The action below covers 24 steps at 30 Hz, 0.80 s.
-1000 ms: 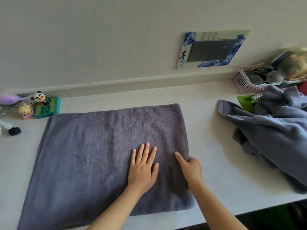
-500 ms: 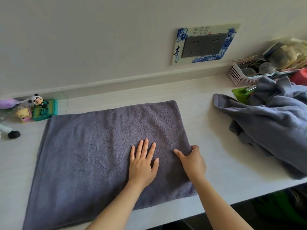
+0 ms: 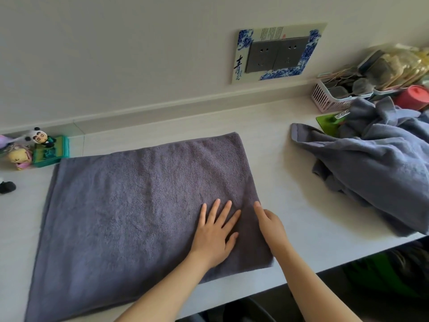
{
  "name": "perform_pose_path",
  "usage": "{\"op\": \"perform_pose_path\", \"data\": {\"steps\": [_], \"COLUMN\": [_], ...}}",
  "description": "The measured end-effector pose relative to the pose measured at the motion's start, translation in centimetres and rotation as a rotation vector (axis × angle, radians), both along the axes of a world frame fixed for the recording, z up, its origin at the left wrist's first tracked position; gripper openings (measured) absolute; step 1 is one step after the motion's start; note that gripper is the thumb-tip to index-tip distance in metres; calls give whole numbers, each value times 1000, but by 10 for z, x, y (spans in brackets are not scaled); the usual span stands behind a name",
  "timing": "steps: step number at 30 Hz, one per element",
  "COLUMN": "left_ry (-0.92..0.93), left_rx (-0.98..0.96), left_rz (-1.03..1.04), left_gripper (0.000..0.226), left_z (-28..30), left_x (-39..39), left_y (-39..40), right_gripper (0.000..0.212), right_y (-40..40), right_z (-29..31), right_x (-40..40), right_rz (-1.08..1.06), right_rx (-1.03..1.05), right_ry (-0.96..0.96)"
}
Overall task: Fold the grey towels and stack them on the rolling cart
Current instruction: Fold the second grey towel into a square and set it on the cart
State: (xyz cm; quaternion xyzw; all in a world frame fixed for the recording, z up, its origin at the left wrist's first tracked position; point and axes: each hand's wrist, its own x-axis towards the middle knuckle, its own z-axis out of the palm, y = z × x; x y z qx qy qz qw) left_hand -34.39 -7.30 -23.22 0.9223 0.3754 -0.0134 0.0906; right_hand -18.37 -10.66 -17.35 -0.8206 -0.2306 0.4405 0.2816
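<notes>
a grey towel [image 3: 139,205] lies spread flat across the white bench [image 3: 290,217], filling the centre and lower left of the frame, its near left corner running off the bottom edge. the left hand [image 3: 214,235] rests palm down on the towel's right part, its grip wide, fingers straight and fanned, holding nothing. the right hand [image 3: 270,225] sits just beside it at the towel's right edge, thumb lying on top of the cloth; its fingers curl down over the edge, but whether that grip has closed on the hem cannot be told from this view. a heap of towels [image 3: 376,170], unfolded and crumpled, sits on the bench at the right of the frame, well apart from the flat towel. behind the heap, in the upper right, a pink basket [image 3: 325,101] stands against the wall, with a red pot [image 3: 412,97] just beside it and a green card [image 3: 327,122] partly under the heap. a blue-and-white socket plate [image 3: 278,52] hangs on the wall above the bench. at the left edge, small toys [image 3: 39,145] stand near the towel's far left corner, a panda figure among them.
</notes>
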Motion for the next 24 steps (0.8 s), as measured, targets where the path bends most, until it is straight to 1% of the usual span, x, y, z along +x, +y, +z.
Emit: {"op": "perform_pose_path", "data": {"steps": [2, 4, 6, 7, 9, 11, 13, 14, 15, 17, 18, 21, 24], "left_ry": [-10, -122, -211, -212, -156, -102, -76, -63, -53, -30, -13, 12, 27], "left_rx": [-45, -121, -170, -158, -113, -83, -75, -75, -80, -97, -111, -138, -153], "left_rz": [37, 62, 38, 5, -48, -52, -35, -30, -22, -18, -16, -7, -5], "left_gripper": [56, 56, 58, 57, 55, 55, 57, 58, 58, 58, 57, 56, 64], "left_z": [3, 5, 6, 5, 2, 1, 2, 3, 4, 7, 8, 10, 11], "left_x": [2, 3, -2, -5, -10, -10, -8, -7, -7, -6, -5, -5, -5], "left_y": [-1, -4, -9, -11, -14, -16, -16, -16, -16, -16, -16, -14, -12], "right_gripper": [45, 39, 35, 33, 31, 36, 40, 40, 40, 41, 41, 41, 39], "right_y": [-8, -19, -30, -37, -50, -62, -68, -70, -70, -73, -76, -88, -93], "right_z": [-1, 0, 0, 0, 0, -1, -1, 2, 5, 9, 10, 9, 10], "right_x": [-3, -4, -7, -8, -11, -13, -15, -16, -16, -15, -16, -21, -31], "right_rz": [-74, -156, -224, -245, -250, -227, -227, -276, -371, -612, -707, -881, -1024], "right_rx": [19, 52, 88, 98, 106, 86, 47, 38, 47, 130, 188, 301, 441], "right_ry": [138, 271, 354, 362, 310, 231, 201, 234, 322, 539, 618, 734, 852]}}
